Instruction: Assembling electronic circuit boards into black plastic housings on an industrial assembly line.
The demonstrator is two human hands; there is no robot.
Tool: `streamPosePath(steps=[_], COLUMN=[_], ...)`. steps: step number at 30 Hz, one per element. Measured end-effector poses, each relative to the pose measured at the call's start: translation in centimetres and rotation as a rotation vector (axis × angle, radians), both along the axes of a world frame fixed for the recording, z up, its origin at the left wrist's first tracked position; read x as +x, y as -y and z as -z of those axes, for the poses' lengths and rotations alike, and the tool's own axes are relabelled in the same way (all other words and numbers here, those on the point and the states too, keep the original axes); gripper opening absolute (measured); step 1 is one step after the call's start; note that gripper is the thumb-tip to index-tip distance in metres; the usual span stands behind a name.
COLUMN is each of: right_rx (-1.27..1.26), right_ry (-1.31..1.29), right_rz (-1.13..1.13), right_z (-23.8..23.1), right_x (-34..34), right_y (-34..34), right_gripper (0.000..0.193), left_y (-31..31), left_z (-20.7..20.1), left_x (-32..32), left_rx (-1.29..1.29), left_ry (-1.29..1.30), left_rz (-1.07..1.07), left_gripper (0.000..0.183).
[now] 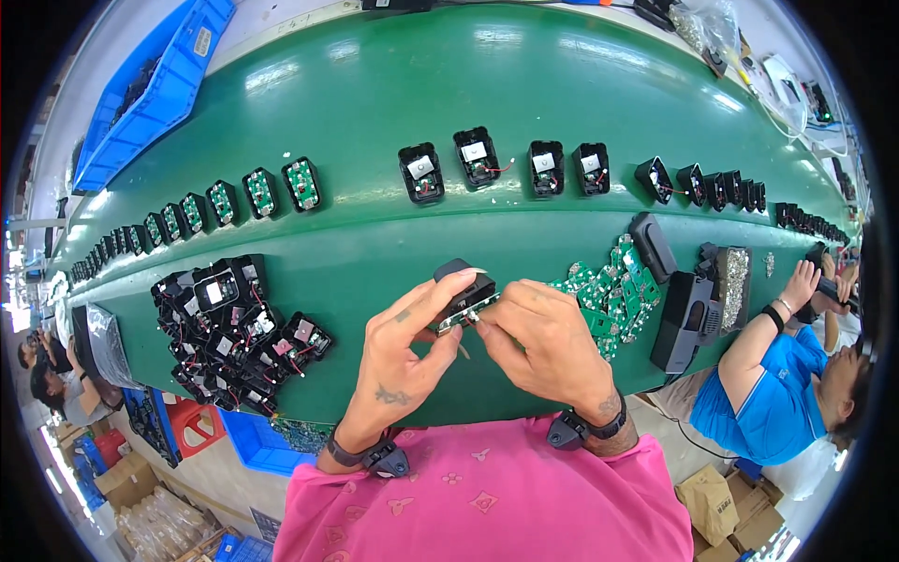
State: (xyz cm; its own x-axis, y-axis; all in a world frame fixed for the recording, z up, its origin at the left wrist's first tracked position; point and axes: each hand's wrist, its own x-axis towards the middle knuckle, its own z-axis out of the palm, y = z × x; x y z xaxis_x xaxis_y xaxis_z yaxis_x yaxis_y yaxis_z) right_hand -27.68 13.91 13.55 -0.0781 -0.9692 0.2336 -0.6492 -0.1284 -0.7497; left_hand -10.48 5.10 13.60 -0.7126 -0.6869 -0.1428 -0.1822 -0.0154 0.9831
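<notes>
Stretching across the whole view, the green conveyor belt (375,84) carries rows of part-built units. At nine o'clock from the hands lies a heap of black housings (229,328); at three o'clock, a pile of green circuit boards (613,290). The left hand (403,351) pinches a black housing (461,284) at centre, while the right hand (548,342) pinches a small green board (465,317) against it. Judging by this, seating the board is under way; it calls for careful alignment.
</notes>
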Motion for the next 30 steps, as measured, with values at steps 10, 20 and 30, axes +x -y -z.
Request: streamPosePath(steps=[10, 20, 30], right_rx=[0.126, 0.156, 0.243], right_ry=[-0.119, -0.055, -0.036], right_rz=[-0.111, -0.171, -0.102], right_z=[0.2, 0.5, 0.8], right_x=[-0.7, -0.8, 0.2], right_y=[0.4, 1.0, 1.6], right_gripper=[0.012, 0.009, 0.006], left_y=[0.6, 1.1, 0.3], left_z=[0.1, 0.8, 1.3], left_x=[-0.2, 0.5, 0.7], left_rx=[-0.192, 0.004, -0.465], left_ry=[0.105, 0.072, 0.238], left_rz=[0.067, 0.078, 0.068], left_gripper=[0.063, 0.065, 0.063])
